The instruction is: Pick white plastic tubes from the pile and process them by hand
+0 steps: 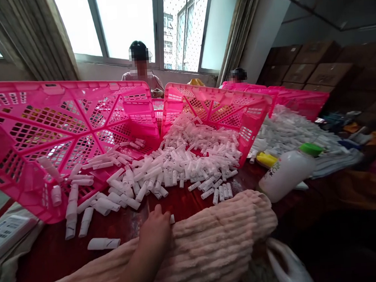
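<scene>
My left hand [157,225] reaches in from the bottom, palm down, over the near edge of the dark red table [129,224]. Its fingers are closed, and the end of a small white tube [172,219] shows beside the thumb side. Just beyond it lies a heap of white tubes [164,170], spilling from tilted pink baskets [92,134]. A single tube [103,243] rests left of the hand. Beneath my forearm stretches a fluffy, ribbed, pale pink cloth [214,242]. My right hand cannot be seen.
A white bottle [287,172] with a green cap leans at the right, beside a yellow object [267,159]. More tubes [290,129] are heaped beyond it. Across the baskets sits a person [141,71]; another head [239,75] shows farther right. A white box [9,235] lies at far left.
</scene>
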{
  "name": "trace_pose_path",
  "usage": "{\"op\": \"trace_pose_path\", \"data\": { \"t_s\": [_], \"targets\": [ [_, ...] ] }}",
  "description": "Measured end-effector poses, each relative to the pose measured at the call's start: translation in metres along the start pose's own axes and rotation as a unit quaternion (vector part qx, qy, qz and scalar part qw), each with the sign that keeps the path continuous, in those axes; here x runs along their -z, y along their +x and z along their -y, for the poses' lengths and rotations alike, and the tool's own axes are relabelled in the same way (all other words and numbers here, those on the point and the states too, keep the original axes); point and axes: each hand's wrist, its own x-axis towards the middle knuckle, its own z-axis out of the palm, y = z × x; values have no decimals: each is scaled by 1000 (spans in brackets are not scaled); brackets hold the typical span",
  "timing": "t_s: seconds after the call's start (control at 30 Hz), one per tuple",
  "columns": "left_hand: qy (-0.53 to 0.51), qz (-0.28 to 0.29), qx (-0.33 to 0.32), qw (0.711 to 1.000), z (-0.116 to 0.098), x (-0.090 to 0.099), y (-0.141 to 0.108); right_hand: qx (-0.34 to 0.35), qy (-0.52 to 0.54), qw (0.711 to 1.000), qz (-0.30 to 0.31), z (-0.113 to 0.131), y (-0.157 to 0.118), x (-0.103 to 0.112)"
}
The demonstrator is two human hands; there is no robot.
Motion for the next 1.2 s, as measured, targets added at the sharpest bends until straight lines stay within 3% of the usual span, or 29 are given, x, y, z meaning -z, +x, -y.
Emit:
{"op": "trace_pose_path", "data": {
  "t_s": [0.07,0.13,0.2,0.27,0.33,0.4,0.5,0.57,0.6,0.7,0.73,0.83,0.93,0.97,1.03,1.13,1.2],
  "targets": [
    [-14,-21,-10,1000,1,1,-3,104,-7,994,12,40,39,-19],
    [-33,-49,-17,998,6,4,-9,163,-55,982,73,81,82,-48],
    [-112,-85,-1,990,13,6,-18,152,-127,967,161,112,118,-79],
    [-273,-113,31,955,21,6,-28,135,-153,957,206,130,140,-105],
    [-465,-121,61,875,27,5,-38,130,-138,954,231,138,147,-120],
    [-617,-116,91,773,29,4,-47,135,-89,953,258,144,143,-125],
    [-759,-103,137,628,25,3,-54,145,18,946,289,160,123,-122],
    [-804,-95,154,567,20,4,-56,109,186,932,292,175,105,-121],
    [-815,-93,161,549,17,4,-56,73,297,909,281,184,96,-123],
    [-820,-97,170,538,12,4,-58,-34,558,800,216,210,73,-137],
    [-814,-99,171,546,11,3,-59,-41,580,791,193,217,67,-142],
    [-783,-77,158,597,10,-4,-63,13,561,820,116,226,57,-152],
    [-753,33,73,653,8,-18,-66,69,565,812,128,223,56,-148],
    [-754,72,39,651,7,-24,-67,77,580,796,153,221,56,-146],
    [-776,115,-5,620,3,-33,-69,77,611,755,225,217,54,-144],
    [-813,111,-30,571,-4,-39,-72,36,671,673,309,217,45,-146],
    [-826,123,-43,548,-7,-37,-74,11,701,641,312,220,38,-149]
  ]
}}
